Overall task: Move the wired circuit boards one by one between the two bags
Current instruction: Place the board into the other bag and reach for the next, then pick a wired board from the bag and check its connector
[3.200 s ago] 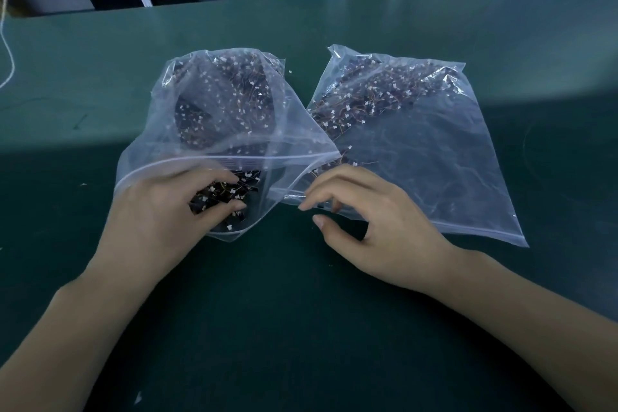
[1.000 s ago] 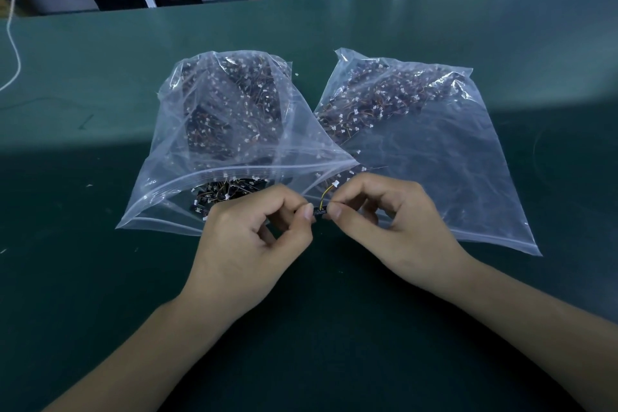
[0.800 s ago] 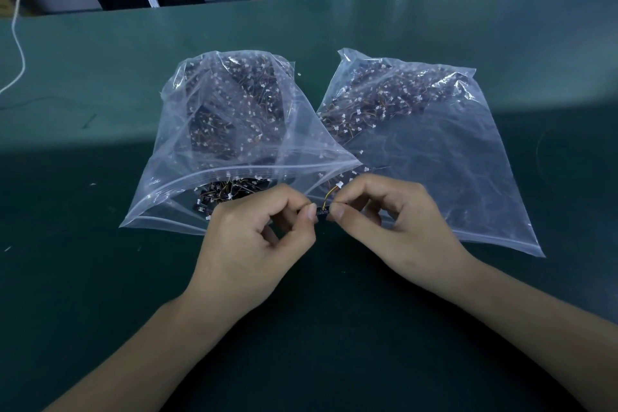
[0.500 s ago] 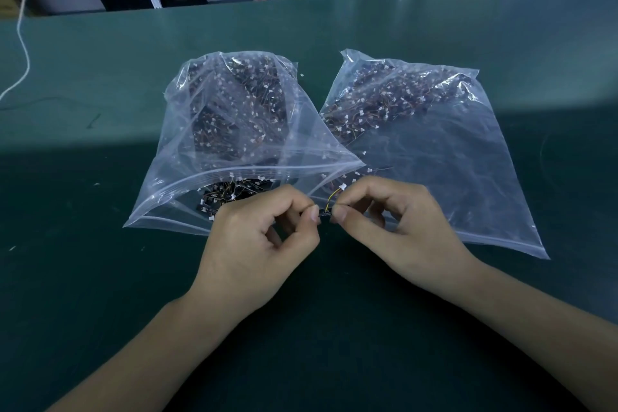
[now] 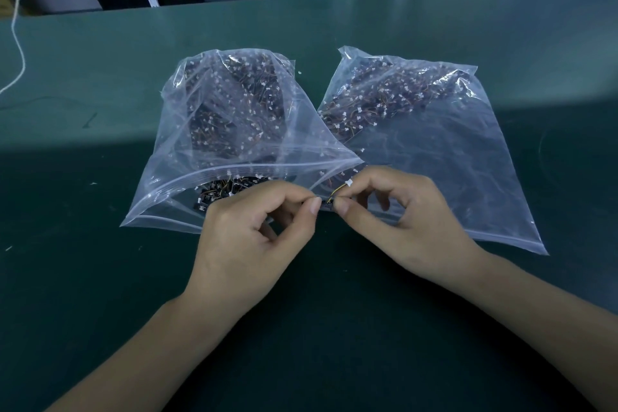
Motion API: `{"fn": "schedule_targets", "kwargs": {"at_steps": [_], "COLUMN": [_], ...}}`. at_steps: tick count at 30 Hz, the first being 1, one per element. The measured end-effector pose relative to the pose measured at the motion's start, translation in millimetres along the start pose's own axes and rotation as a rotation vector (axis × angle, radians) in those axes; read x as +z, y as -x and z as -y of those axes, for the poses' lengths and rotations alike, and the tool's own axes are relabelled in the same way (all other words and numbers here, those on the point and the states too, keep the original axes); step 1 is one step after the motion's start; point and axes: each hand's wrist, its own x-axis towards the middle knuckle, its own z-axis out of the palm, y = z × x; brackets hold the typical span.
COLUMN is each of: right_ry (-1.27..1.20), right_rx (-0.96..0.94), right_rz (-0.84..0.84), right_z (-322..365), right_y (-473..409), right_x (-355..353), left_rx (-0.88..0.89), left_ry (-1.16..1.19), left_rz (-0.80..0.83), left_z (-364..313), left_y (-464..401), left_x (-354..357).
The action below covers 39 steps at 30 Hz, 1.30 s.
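Both hands, left (image 5: 254,237) and right (image 5: 398,221), pinch one board (image 5: 329,206) before the left bag (image 5: 207,144); its wire could snag.

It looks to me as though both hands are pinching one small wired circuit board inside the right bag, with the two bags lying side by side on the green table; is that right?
Not quite: the head view shows the left hand and right hand pinching the wired circuit board outside both bags, in front of their mouths. The left bag and right bag do lie side by side on the green table.
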Motion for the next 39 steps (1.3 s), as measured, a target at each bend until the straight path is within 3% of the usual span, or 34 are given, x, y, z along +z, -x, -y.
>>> {"fn": "schedule_targets", "kwargs": {"at_steps": [6, 12, 18, 26, 31, 39], "right_ry": [0.412, 0.458, 0.618, 0.458, 0.436, 0.409], "right_rx": [-0.111, -0.114, -0.065, -0.088, -0.094, -0.084], "right_rz": [0.049, -0.036, 0.089, -0.125, -0.141, -0.108], "right_z": [-10, -8, -5, -6, -5, -2], "right_y": [-6, -7, -6, -6, -5, -3], "right_x": [-9, -13, -17, -17, -16, -14], "left_rx": [0.045, 0.132, 0.199, 0.316, 0.432, 0.366], "left_ry": [-0.007, -0.064, -0.158, -0.318, -0.624, -0.821], "left_rz": [-0.112, -0.028, 0.018, 0.033, -0.075, 0.079], "left_z": [1, 8, 11, 13, 12, 9], "left_y": [-2, -2, -3, -9, -15, -12], "left_x": [-3, -2, -5, -8, -2, 2]}}
